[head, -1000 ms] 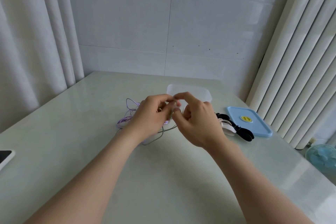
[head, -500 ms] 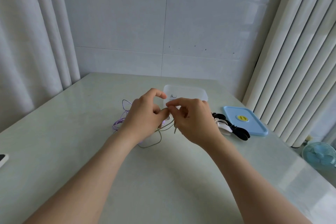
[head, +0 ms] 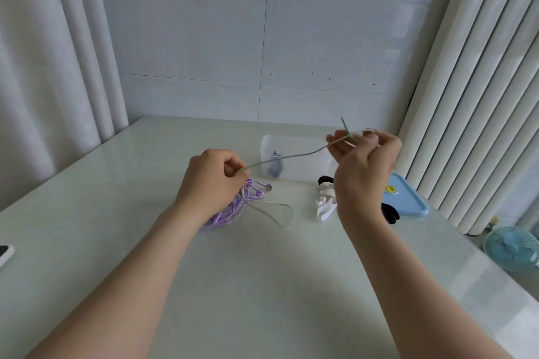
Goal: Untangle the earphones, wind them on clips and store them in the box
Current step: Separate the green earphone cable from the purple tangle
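A pale green earphone cable (head: 291, 155) stretches taut in the air between my two hands. My left hand (head: 213, 181) pinches it low, just above a tangle of purple earphones (head: 233, 210) on the table. My right hand (head: 364, 166) is raised to the right and pinches the cable near its plug end, which sticks up past my fingers. A loop of the green cable (head: 280, 213) lies on the table. The translucent box (head: 297, 160) stands behind, with a dark wound item inside. White clips (head: 325, 201) and black clips (head: 390, 213) lie under my right wrist.
The blue box lid (head: 405, 198) lies at the right, by the white curtain. A phone (head: 4, 253) sits at the left table edge. A small blue fan (head: 513, 245) stands on the floor beyond the table's right edge. A tiled wall is behind.
My hands were close together over the tangle. Now my right hand has pulled up and to the right, drawing the green cable out of the tangle, while the left stays low.
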Action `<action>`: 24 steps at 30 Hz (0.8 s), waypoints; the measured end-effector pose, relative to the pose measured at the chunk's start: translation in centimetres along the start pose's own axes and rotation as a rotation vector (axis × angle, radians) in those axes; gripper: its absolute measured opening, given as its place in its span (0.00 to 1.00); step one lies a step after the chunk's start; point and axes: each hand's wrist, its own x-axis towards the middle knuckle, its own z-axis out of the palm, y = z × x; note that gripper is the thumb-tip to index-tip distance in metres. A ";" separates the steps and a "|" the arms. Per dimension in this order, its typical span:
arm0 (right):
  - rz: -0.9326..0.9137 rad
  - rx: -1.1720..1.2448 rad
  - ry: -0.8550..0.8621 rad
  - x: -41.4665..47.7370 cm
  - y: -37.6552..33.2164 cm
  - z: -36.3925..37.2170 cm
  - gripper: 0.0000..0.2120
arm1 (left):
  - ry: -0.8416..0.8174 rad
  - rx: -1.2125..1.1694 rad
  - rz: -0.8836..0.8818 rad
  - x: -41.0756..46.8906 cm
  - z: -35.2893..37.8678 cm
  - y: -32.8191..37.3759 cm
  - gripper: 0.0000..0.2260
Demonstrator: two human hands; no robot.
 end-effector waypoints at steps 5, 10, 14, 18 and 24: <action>0.607 0.497 0.037 0.9 -1.5 -0.4 0.08 | 0.044 0.018 0.016 0.0 -0.3 -0.7 0.11; 0.366 -0.407 -0.259 0.0 -0.8 -0.3 0.15 | 0.078 0.030 -0.029 -0.2 0.0 0.0 0.22; 0.197 -0.899 -0.574 -1.4 -0.3 -0.3 0.15 | 0.077 0.024 -0.093 -0.2 0.0 0.5 0.19; 0.146 -1.139 -0.841 -2.3 0.3 -0.5 0.10 | -0.079 -0.058 -0.163 -0.5 -0.3 1.6 0.11; 0.019 -1.143 -0.923 -2.2 1.5 -0.6 0.18 | -0.245 -0.402 -0.269 -0.6 -0.3 2.5 0.10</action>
